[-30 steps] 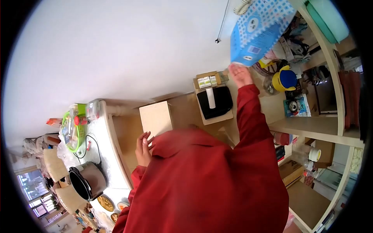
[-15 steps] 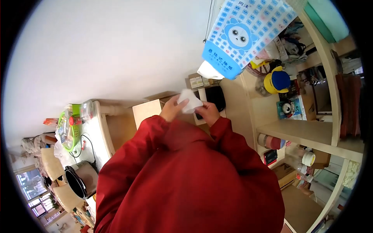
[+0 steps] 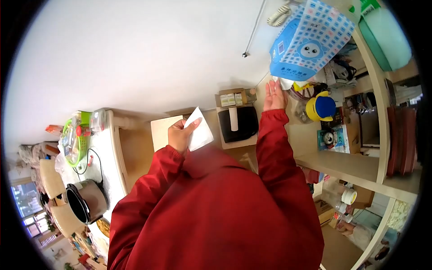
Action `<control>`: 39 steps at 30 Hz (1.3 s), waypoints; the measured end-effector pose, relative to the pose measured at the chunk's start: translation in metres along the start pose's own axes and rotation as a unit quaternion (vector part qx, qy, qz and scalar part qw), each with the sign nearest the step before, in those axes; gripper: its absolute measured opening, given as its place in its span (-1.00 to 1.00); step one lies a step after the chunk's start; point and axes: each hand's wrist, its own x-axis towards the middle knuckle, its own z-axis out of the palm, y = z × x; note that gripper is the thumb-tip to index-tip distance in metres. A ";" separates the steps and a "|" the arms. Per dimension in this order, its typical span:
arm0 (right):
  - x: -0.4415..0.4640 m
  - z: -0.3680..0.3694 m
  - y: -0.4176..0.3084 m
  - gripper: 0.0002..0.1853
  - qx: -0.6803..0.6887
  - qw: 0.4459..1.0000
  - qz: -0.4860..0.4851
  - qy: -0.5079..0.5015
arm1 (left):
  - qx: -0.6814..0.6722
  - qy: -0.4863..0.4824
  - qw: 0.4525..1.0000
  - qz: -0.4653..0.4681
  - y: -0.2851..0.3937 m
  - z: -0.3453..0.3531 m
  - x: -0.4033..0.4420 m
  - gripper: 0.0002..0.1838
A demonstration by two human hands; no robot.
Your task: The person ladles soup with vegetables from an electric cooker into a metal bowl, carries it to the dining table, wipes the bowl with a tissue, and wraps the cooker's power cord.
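A folded white tissue is pinched in my left hand, thumb on top, in front of the red jacket. My right hand is raised at the lower end of a blue-and-white hanging tissue pack, its fingers stretched upward. A white tissue end sticks out of the pack's bottom, right by the fingertips; whether they touch it I cannot tell. The pack has a printed cartoon face and hangs beside the wall.
On the right, a shelf unit holds a blue-and-yellow cup and a can. A black bin stands below small boxes. At left, a counter carries a rice cooker and green basket.
Both hands were together on the tissue; now my right hand has let go and moved up and right to the pack. The tissue stays in my left hand.
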 end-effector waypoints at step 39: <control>-0.592 0.203 0.199 -0.63 -0.260 0.483 -0.181 -0.816 | -0.514 0.530 0.632 0.236 -0.068 -0.307 -0.353 -0.72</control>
